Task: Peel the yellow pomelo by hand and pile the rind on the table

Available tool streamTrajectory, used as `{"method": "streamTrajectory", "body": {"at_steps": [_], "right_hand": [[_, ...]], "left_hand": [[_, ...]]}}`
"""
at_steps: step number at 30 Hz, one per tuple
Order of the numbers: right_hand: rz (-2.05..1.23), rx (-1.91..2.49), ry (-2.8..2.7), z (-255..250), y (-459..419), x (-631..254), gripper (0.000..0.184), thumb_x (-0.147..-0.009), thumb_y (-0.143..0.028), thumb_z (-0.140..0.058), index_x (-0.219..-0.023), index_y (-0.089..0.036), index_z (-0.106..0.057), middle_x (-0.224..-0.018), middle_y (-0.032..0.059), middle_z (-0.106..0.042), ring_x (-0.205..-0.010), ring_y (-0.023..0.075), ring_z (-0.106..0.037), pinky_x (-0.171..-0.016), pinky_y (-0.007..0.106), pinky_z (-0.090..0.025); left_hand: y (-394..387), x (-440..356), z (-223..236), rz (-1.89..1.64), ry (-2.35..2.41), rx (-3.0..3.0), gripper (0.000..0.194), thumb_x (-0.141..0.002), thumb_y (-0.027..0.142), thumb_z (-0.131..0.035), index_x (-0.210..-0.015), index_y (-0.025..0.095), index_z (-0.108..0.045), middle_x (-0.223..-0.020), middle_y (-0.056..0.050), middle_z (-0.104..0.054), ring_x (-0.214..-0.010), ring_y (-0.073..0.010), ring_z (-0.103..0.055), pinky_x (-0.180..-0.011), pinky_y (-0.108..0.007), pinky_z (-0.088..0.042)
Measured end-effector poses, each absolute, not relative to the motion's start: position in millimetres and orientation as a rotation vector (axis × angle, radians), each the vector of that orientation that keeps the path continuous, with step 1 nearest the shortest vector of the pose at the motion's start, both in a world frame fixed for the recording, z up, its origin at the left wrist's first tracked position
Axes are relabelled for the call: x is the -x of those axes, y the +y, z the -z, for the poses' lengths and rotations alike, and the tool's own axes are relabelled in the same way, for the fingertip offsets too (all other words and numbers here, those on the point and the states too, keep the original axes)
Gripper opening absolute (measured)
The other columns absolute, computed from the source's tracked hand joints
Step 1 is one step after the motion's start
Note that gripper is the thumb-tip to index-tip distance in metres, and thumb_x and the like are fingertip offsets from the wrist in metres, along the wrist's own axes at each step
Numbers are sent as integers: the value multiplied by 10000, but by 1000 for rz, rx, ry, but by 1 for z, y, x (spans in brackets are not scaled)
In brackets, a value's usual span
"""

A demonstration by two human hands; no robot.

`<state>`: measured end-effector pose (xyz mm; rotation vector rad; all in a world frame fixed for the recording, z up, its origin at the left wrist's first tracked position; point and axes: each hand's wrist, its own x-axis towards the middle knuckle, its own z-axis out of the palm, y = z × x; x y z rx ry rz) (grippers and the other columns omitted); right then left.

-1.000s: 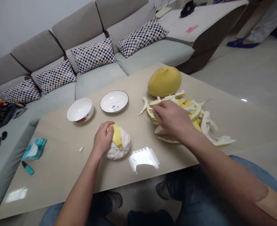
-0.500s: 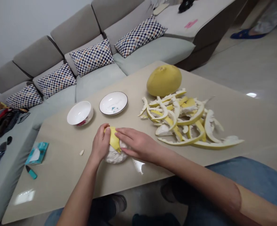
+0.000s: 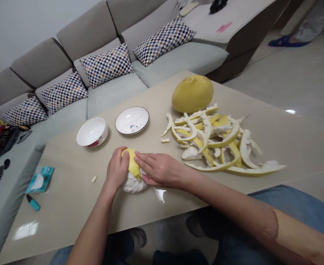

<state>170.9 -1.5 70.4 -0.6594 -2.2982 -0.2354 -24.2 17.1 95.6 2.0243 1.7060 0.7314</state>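
A mostly peeled pomelo [image 3: 134, 184] rests on the table between my hands, its white pith showing. One patch of yellow peel [image 3: 134, 165] still covers its upper side. My left hand [image 3: 117, 170] wraps round the fruit's left side, with the thumb on the edge of that patch. From the right, my right hand [image 3: 159, 169] has its fingers closed against the peel's other edge; the fingertips are partly hidden. Right of my hands lies a heap of yellow-and-white peel strips [image 3: 224, 141]. Behind the heap sits a whole yellow pomelo [image 3: 192, 94].
A white bowl [image 3: 92, 133] and a dark-rimmed plate [image 3: 132, 120] stand beyond my hands. A tissue pack [image 3: 39, 180] and a teal marker-like object [image 3: 33, 202] lie at the left of the table [image 3: 76, 206]. Past it runs a sofa [image 3: 112, 92] with checked cushions. A person's slippered foot [image 3: 288, 41] shows at upper right.
Both hands stay on the pomelo, the right fingers shifted very slightly along the peel. The view has turned a little, and a small peel scrap beside the heap shows more plainly.
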Motion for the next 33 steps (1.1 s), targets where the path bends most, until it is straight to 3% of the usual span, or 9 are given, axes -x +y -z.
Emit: {"method": "streamTrajectory", "body": {"at_steps": [8,13,25,33], "right_hand": [[297,797,-2033,-46,-11,-150,461,-855,-133,-494,-1300,-18,-528,-1197,251,-675,-1130,282,-662,-843,382,-605],[229,883,-1928,-50,-16,-144,344,-881,-93,-505,-1208,-60,-608,-1137,192,-719,-1067,238,-697,-875,336,-601],[65,938,-2109,-61,-23,-157,451,-849,-142,-532,-1293,-72,-570,-1318,206,-617,-1148,276,-647,-885,396,-595],[74,992,-2036,-66,-13,-149,231,-884,-132,-498,-1035,-126,-672,-1199,127,-707,-969,216,-706,-823,319,-579]], "left_hand": [[18,22,-96,-702,1691,-2081,305,-970,344,-340,-1108,188,-563,-1163,-117,-631,-1135,-241,-576,-1014,-424,-441],[16,23,-97,-709,1696,-2093,327,-972,344,-321,-1125,179,-559,-1174,-123,-624,-1136,-245,-571,-1014,-437,-440],[14,22,-99,-704,1677,-2104,317,-978,338,-316,-1128,193,-553,-1179,-111,-623,-1148,-238,-568,-1022,-431,-439],[16,23,-96,-680,1684,-2119,319,-981,334,-312,-1140,187,-546,-1182,-113,-608,-1144,-237,-561,-1039,-426,-425]]}}
